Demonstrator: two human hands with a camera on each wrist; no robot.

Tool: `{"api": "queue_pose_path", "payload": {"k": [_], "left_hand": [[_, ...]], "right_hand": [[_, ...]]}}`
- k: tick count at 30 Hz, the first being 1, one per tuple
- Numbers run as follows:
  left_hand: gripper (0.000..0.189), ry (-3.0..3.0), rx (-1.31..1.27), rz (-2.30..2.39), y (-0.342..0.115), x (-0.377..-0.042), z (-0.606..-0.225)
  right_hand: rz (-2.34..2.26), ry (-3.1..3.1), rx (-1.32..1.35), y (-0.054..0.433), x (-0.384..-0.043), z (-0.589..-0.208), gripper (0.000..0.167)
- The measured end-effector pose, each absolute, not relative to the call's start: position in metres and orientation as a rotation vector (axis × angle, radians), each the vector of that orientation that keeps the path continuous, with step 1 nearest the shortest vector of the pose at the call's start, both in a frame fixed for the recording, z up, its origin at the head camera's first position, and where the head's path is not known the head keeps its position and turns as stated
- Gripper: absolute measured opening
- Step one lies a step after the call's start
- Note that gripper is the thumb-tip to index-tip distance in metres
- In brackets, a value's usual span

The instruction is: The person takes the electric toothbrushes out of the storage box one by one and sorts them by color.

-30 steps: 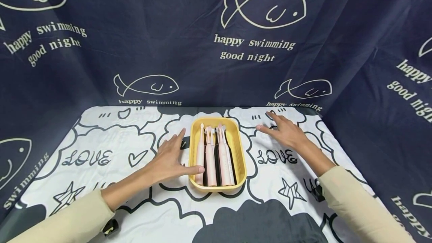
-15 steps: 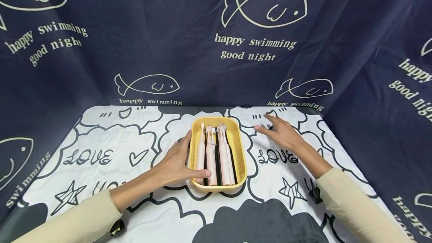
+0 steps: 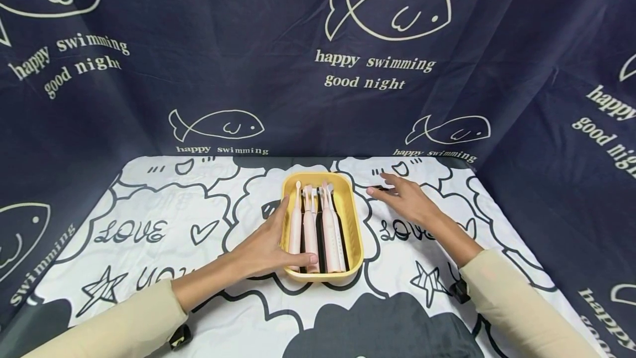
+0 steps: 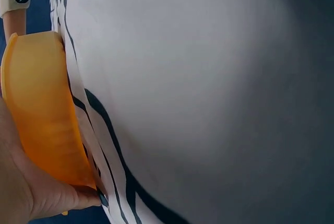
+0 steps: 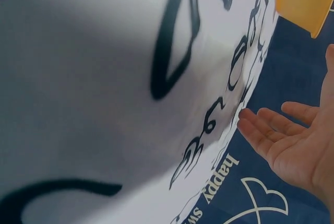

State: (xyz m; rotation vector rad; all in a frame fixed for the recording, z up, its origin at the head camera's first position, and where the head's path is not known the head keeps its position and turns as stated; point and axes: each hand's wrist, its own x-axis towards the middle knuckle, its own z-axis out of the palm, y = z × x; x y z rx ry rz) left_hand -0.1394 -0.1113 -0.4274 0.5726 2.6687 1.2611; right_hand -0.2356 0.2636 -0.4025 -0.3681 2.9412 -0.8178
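A yellow plastic basket lies lengthwise on the table in the head view. Inside are several electric toothbrushes, pale pink ones alternating with black ones, heads at the far end. My left hand is at the basket's left side, fingers along the outer wall and thumb reaching over the rim above the handles. The left wrist view shows that hand right against the basket wall. To the right, apart from the basket, my right hand is held with loosely spread fingers, palm toward it.
A white cloth with black cartoon drawings covers the table. Dark blue curtains with fish prints hang behind and at both sides. Black wrist bands show below the beige sleeves.
My left hand has moved right, up to the basket, its thumb now farther over the toothbrush handles. My right hand has drifted left, nearer the basket. The basket stays in place.
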Motion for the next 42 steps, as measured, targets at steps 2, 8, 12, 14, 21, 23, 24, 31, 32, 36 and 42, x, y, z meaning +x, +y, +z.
{"api": "queue_pose_path", "payload": {"k": [2, 8, 12, 14, 21, 23, 24, 31, 32, 36, 42], "left_hand": [[0.153, 2.671, 0.548, 1.238, -0.111, -0.138, -0.428], [0.169, 2.675, 0.502, 1.189, -0.11, -0.136, -0.428], [0.177, 2.682, 0.517, 1.172, -0.11, -0.136, -0.427], [0.18, 2.69, 0.516, 1.156, -0.11, -0.137, -0.428], [0.184, 2.701, 0.491, 1.11, -0.108, -0.137, -0.426], [0.185, 2.7, 0.488, 1.106, -0.108, -0.136, -0.425], [0.185, 2.702, 0.491, 1.105, -0.108, -0.136, -0.425], [0.187, 2.698, 0.472, 1.09, -0.109, -0.136, -0.423], [0.187, 2.682, 0.462, 1.1, -0.109, -0.136, -0.423], [0.186, 2.665, 0.445, 1.096, -0.109, -0.137, -0.423], [0.186, 2.67, 0.446, 1.084, -0.109, -0.137, -0.422]], "right_hand": [[-0.848, 2.925, -0.377, 0.261, -0.235, -0.404, 0.095], [-0.96, 2.876, -0.377, 0.251, -0.23, -0.405, 0.088], [-1.027, 2.851, -0.37, 0.244, -0.226, -0.406, 0.082], [-1.075, 2.835, -0.36, 0.239, -0.224, -0.406, 0.077], [-1.392, 2.666, -0.279, 0.226, -0.224, -0.409, 0.061], [-1.488, 2.604, -0.251, 0.224, -0.225, -0.409, 0.058], [-1.539, 2.571, -0.24, 0.223, -0.225, -0.409, 0.056], [-1.807, 2.382, -0.171, 0.214, -0.225, -0.405, 0.048], [-1.836, 2.359, -0.162, 0.213, -0.225, -0.405, 0.047], [-1.926, 2.271, -0.129, 0.209, -0.225, -0.402, 0.045], [-1.99, 2.22, -0.086, 0.206, -0.227, -0.398, 0.046]]}}
